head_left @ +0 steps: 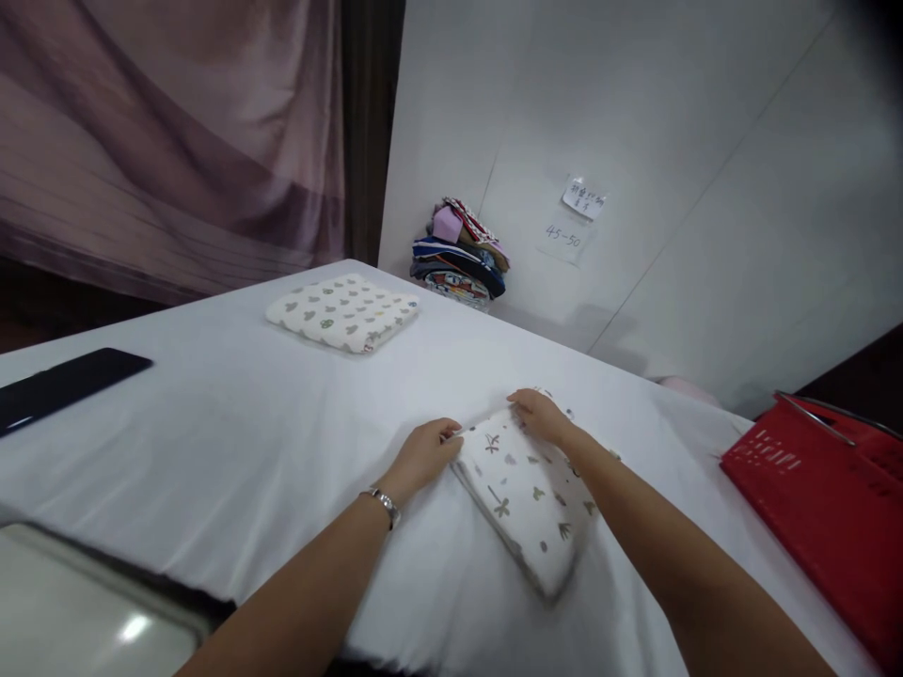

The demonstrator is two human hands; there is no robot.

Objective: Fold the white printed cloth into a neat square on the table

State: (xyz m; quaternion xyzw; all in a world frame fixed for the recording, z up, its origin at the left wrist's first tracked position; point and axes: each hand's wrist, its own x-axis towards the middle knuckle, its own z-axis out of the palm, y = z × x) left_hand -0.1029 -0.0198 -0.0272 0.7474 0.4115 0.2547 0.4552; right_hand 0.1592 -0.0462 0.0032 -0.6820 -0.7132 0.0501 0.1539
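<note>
White counter (212, 423), grey wall behind. Folded cloth (529, 498) near front edge, right of centre. Left hand (423, 456) pinches cloth's left edge; right hand (540, 414) lies open on its far corner

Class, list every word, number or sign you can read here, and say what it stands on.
"45-50": handwritten on the wall, under the paper note.
Paper note: handwriting too small to read.
Red basket: white marks, too blurred to read.
</note>
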